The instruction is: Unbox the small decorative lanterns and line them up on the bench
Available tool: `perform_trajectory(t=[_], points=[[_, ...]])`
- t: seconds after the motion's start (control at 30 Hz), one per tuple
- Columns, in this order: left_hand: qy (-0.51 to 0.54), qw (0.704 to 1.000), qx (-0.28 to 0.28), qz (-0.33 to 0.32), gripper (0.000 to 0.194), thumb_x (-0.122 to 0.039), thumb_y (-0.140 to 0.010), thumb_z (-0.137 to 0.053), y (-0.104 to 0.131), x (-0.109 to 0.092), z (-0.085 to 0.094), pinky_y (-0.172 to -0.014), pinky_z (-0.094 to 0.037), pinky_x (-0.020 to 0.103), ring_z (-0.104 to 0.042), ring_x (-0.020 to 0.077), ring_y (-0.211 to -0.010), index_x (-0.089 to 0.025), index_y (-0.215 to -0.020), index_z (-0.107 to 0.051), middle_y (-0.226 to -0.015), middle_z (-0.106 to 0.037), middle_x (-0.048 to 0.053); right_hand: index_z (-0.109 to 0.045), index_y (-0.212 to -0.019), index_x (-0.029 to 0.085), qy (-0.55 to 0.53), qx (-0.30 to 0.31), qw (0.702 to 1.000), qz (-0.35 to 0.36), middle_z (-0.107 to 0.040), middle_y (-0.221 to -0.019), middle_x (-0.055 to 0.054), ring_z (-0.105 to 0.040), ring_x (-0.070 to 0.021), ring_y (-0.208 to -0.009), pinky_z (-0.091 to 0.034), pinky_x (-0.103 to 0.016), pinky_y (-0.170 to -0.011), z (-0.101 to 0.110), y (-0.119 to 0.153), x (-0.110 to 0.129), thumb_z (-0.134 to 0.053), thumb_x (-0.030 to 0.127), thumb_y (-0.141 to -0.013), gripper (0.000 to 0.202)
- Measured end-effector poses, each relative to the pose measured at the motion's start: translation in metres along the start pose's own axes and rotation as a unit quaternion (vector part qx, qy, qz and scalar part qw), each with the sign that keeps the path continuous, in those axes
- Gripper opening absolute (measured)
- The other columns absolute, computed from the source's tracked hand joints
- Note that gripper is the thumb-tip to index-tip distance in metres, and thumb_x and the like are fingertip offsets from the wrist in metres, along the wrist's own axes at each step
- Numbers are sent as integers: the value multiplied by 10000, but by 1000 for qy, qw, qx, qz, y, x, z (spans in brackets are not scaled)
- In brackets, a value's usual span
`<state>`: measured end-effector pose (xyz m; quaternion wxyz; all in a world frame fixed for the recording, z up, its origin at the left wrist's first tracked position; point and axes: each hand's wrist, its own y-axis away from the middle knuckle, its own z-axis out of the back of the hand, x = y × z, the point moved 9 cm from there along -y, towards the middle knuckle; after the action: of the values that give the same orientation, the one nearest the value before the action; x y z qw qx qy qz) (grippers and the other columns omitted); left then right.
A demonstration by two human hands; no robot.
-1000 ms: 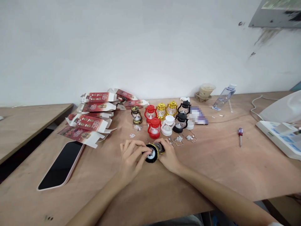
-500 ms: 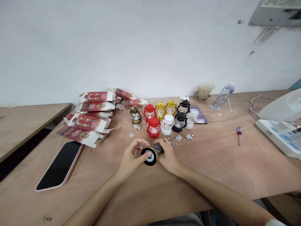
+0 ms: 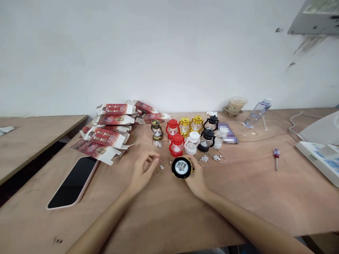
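My right hand [image 3: 197, 180] is wrapped round a mini lantern [image 3: 182, 167], tipped so its round black base with a gold rim faces me. A pale disc in the middle of that base shows silvery parts. Its upper body is hidden behind the base and my fingers. To the left, apart from the lantern, my left hand [image 3: 143, 171] is half curled, thumb and forefinger tips close; nothing can be made out between them. Bent wire handles with small white pieces [image 3: 203, 159] lie just beyond my hands. Behind them stand red [image 3: 176, 144], white [image 3: 192, 143], black [image 3: 207, 140], gold [image 3: 196, 123] and bronze lanterns [image 3: 157, 130].
Flattened red-and-white boxes [image 3: 108, 135] pile up at the left, with a phone [image 3: 72, 183] in front. A screwdriver [image 3: 276, 158] lies at the right, near a white appliance [image 3: 317, 158]. A drink cup [image 3: 237, 105] and a tilted bottle [image 3: 257, 113] are by the wall.
My left hand has come off the lantern base and moved left. The lantern, in my right hand, has turned so its base faces me more squarely. The view has shifted slightly.
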<state>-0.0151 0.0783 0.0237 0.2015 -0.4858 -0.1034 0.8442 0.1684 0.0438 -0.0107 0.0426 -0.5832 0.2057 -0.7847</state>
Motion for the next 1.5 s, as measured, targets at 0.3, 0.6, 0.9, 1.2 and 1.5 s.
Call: perform_trajectory(t=[0.3, 0.6, 0.9, 1.2, 1.5], points=[[-282, 924, 233, -115, 266, -453, -840, -528, 9, 10, -37, -802, -356, 342, -521, 217, -955, -218, -932, -612, -1006, -617, 45, -591, -914, 167, -45, -70, 994, -73, -681, -890, -67, -625, -218, -838, -502, -351, -755, 8, -1, -17, -762, 373, -597, 415], [-315, 896, 268, -162, 255, -390, -914, -416, 12, 6, -38, -753, -310, 303, -557, 156, -892, -225, -880, -608, -913, -638, 4, -581, -883, 172, -43, -63, 995, -70, -689, -867, -49, -629, -207, -789, -500, -331, -719, 7, -3, -20, -774, 391, -564, 432], [-412, 907, 69, -43, 348, -365, -908, -389, -16, 39, -2, -781, -366, 364, -494, 255, -1001, -222, -1161, -582, -1126, -617, 88, -569, -960, 184, -17, -19, 998, -53, -694, -875, -41, -637, -211, -805, -499, -325, -711, 1, 0, -9, -728, 291, -615, 395], [-396, 915, 68, -20, 287, -375, -907, -426, -23, 52, 4, -750, -343, 361, -550, 257, -945, -219, -949, -663, -1003, -676, 60, -546, -959, 198, -24, -11, 999, -39, -686, -888, -30, -636, -201, -824, -497, -318, -719, -1, 0, -2, -707, 227, -625, 371], [-235, 918, -150, -282, 112, -235, -873, -553, 13, -45, 27, -660, -385, 273, -588, 119, -706, -213, -932, -646, -779, -686, 4, -534, -929, 197, -29, 13, 998, -45, -665, -906, -22, -612, -171, -814, -476, -273, -689, -4, -1, -4, -620, 134, -637, 310]])
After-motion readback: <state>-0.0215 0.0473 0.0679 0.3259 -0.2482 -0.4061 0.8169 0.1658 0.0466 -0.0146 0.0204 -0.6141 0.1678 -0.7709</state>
